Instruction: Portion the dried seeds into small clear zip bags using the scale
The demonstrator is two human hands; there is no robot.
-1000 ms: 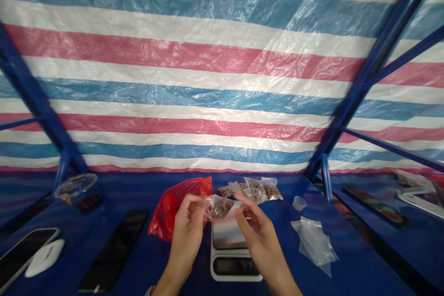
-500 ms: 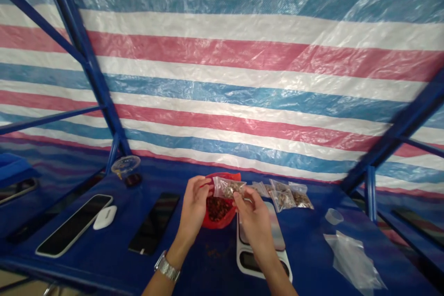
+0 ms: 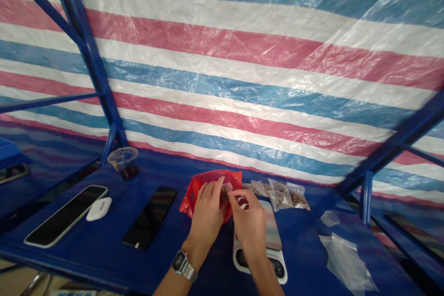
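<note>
Over the red plastic bag (image 3: 189,199) my left hand (image 3: 207,206) is closed around a small clear zip bag (image 3: 226,189) with brownish bits in it. From the other side, my right hand (image 3: 248,217) pinches the same zip bag between thumb and fingertips. Most of the zip bag is hidden by my fingers. My right forearm passes above a white kitchen scale (image 3: 274,231) with a metal plate. Behind the scale lie several filled zip bags (image 3: 280,196).
At the right are a small clear cup (image 3: 329,218) and a pile of clear zip bags (image 3: 347,259). To the left lie a black phone (image 3: 151,217), a white earbud case (image 3: 99,209), a white-edged phone (image 3: 65,216) and a plastic cup of dark liquid (image 3: 124,162). A striped tarp (image 3: 243,74) hangs behind.
My left hand has shifted right and turned over, now covering much of the zip bag, which sits lower. The red bag's left side has become visible. The camera view has tilted slightly.
</note>
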